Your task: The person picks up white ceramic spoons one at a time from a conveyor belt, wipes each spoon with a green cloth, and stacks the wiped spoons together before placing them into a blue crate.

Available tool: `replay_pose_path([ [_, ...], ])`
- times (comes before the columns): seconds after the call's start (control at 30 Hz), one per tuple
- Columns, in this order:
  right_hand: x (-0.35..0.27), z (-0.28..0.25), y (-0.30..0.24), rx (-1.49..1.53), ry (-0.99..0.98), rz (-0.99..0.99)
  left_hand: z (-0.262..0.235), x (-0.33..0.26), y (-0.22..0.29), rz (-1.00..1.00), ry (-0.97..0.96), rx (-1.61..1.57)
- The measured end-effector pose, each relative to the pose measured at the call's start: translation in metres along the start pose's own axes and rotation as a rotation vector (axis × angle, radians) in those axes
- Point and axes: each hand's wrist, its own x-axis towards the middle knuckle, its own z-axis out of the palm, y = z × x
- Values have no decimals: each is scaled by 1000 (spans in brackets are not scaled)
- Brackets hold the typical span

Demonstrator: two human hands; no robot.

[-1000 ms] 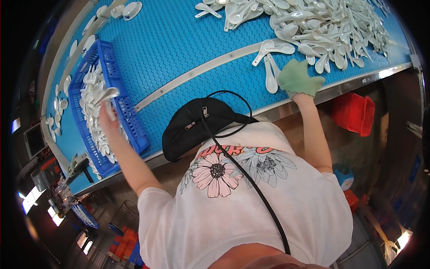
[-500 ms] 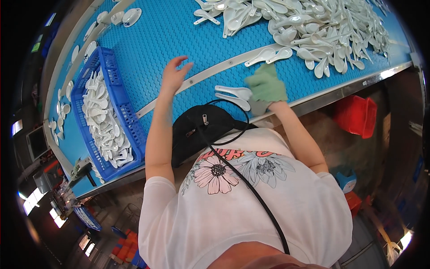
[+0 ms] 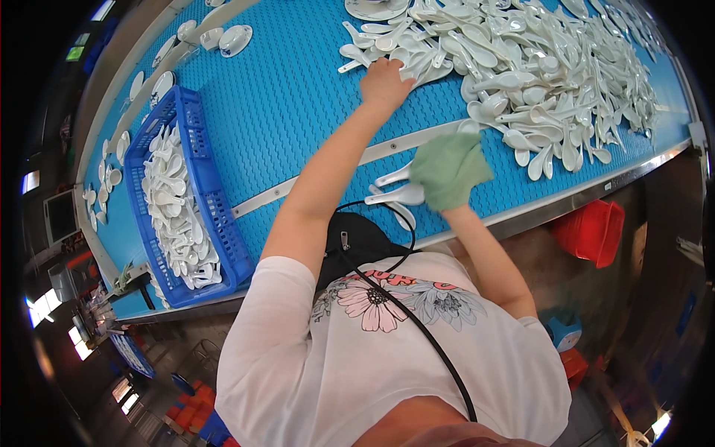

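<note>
My bare left hand (image 3: 384, 85) reaches to the near left edge of a big heap of white ceramic soup spoons (image 3: 521, 97). Its fingers curl over a white spoon (image 3: 430, 73) there, though the fingertips are partly hidden. My right hand (image 3: 451, 171), in a pale green glove, is closed over the bowl ends of white spoons (image 3: 398, 195) near the belt's front edge. Two handles stick out from the glove toward the left. Another spoon (image 3: 403, 216) lies just below them on the blue belt (image 3: 298, 97).
A blue plastic crate (image 3: 216, 201) full of white spoons stands at the left. Patterned plates and bowls (image 3: 235, 41) line the far left rail. A pale divider strip (image 3: 313, 175) crosses the belt. A red bin (image 3: 592, 232) sits below the metal edge at the right.
My left hand has moved right and away from me, from above the bare belt to the spoon heap. The gloved right hand stays near the front edge, over the spoons. The view has shifted slightly.
</note>
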Motion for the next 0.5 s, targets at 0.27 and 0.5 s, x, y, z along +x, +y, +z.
replay_pose_path([
  [0.27,-13,-65,-16,554,55,108,18,-23,-5,221,38,127],
  [0.5,-27,-110,44,583,-201,127,-18,-69,-39,92,72,-208],
])
